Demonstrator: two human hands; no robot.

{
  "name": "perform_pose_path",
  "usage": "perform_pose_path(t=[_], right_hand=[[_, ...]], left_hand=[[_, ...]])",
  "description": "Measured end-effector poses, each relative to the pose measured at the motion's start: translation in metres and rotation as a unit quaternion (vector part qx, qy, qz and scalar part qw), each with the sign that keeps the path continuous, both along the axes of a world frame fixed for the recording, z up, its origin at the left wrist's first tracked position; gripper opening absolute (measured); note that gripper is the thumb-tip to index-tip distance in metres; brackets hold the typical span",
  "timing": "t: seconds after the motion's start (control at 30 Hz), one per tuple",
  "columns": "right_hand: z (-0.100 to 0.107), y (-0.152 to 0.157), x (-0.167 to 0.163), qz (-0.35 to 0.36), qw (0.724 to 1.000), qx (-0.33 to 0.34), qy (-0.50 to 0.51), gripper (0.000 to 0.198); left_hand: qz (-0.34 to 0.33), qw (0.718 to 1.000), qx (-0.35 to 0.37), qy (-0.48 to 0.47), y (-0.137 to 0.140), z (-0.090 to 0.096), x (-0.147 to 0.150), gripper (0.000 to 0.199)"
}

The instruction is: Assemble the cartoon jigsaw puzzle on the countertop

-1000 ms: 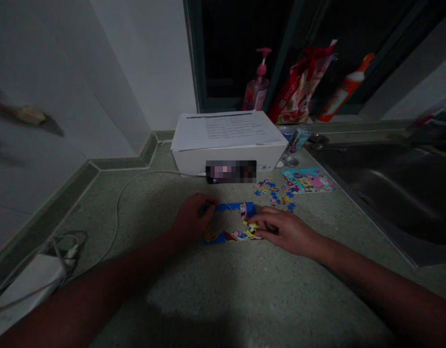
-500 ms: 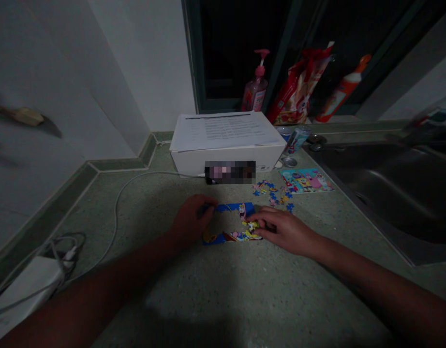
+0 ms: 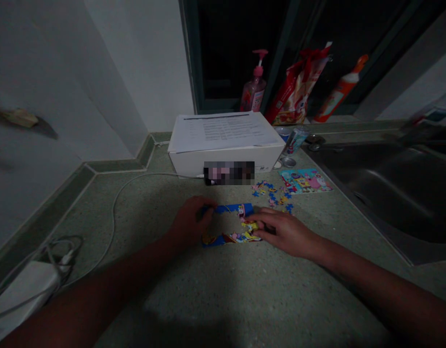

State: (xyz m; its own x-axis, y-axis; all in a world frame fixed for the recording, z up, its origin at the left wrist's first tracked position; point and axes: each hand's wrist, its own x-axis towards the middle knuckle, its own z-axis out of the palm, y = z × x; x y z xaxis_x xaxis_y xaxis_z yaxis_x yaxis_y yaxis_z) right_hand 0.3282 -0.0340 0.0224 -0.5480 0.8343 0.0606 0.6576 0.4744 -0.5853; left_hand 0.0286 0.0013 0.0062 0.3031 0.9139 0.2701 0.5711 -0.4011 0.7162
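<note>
A partly joined jigsaw puzzle [image 3: 228, 239] lies flat on the counter, its joined pieces forming a border around a hollow middle. My left hand [image 3: 192, 217] is closed at the puzzle's left edge, thumb and fingers bent over the upper left corner and hiding much of that side. At the right edge, my right hand [image 3: 286, 229] pinches a yellow puzzle piece [image 3: 250, 225] between thumb and fingers; its outline is partly covered. Loose puzzle pieces [image 3: 272, 192] lie scattered just beyond my right hand. A colourful cartoon picture card [image 3: 306, 181] rests to their right.
Behind the puzzle stands a white box [image 3: 226, 133] with a blurred-out device leaning on its front. A white cable [image 3: 114, 212] runs left to a white power strip [image 3: 27, 290]. A can [image 3: 297, 140] sits near the metal sink [image 3: 390, 193]. Bottles and a red bag [image 3: 299, 92] line the window.
Both hands stay almost where they were at the puzzle, with only slight finger movement on the right. The whole view has shifted a little.
</note>
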Motion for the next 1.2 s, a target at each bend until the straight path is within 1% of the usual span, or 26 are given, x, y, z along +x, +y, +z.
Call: perform_pose_path(t=[0.23,0.4,0.53,0.63,0.77,1.03,1.2], right_hand=[[0.0003,-0.0012,-0.0004,-0.004,1.000,0.016,-0.012,0.029],[-0.0038,-0.0049,-0.0038,-0.020,0.999,0.020,-0.034,0.023],[-0.0041,-0.0060,-0.0055,-0.014,0.999,0.025,-0.032,0.021],[-0.0030,-0.0057,-0.0059,-0.016,0.999,0.034,-0.028,0.022],[-0.0032,-0.0049,-0.0055,-0.027,0.998,0.042,-0.037,0.023],[-0.0016,-0.0055,-0.0061,-0.031,0.998,0.028,-0.041,0.022],[-0.0018,-0.0059,-0.0071,-0.036,0.998,0.035,-0.048,0.023]], left_hand=[[-0.005,1.000,0.003,0.004,-0.0008,0.0038,0.0007,0.018],[-0.009,1.000,0.005,0.005,0.0006,0.0013,0.0004,0.017],[-0.004,1.000,-0.005,0.009,0.0007,0.0002,0.0004,0.017],[-0.003,1.000,-0.014,0.009,0.0004,0.0009,0.0003,0.018],[-0.004,1.000,-0.009,0.005,0.0002,0.0017,0.0002,0.019],[0.003,1.000,-0.012,0.013,0.0001,0.0001,0.0011,0.017],[-0.005,1.000,-0.005,0.009,0.0010,-0.0009,0.0001,0.017]])
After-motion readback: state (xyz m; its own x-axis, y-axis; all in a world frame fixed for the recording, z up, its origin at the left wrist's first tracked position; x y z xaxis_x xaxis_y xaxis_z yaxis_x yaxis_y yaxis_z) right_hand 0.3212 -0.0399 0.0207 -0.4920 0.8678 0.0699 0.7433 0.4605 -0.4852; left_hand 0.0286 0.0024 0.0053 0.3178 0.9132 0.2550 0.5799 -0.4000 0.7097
